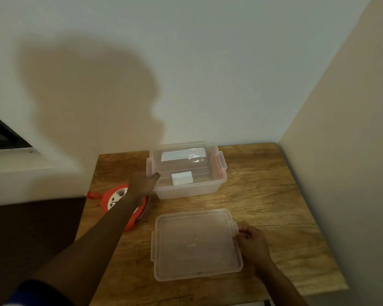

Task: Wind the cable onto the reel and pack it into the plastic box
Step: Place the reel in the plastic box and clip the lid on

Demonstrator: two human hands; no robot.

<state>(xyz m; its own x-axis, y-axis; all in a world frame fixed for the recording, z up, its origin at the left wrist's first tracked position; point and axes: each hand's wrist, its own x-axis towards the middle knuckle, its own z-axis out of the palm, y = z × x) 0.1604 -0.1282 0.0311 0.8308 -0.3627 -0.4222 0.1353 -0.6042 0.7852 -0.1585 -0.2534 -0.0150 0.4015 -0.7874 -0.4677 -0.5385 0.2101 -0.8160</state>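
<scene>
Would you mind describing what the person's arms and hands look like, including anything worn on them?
Both forearms are bare. The left arm has a dark blue sleeve pushed up near the frame's bottom edge. No gloves, rings or watch show on the left hand or the right hand. No sleeve shows on the right arm.

Clear plastic box [187, 171] open, upright, touching left hand [145, 183] fingertips. Orange reel [122, 204] flat under left forearm. Translucent lid [195, 244] flat, right edge at right hand [251, 242].
</scene>
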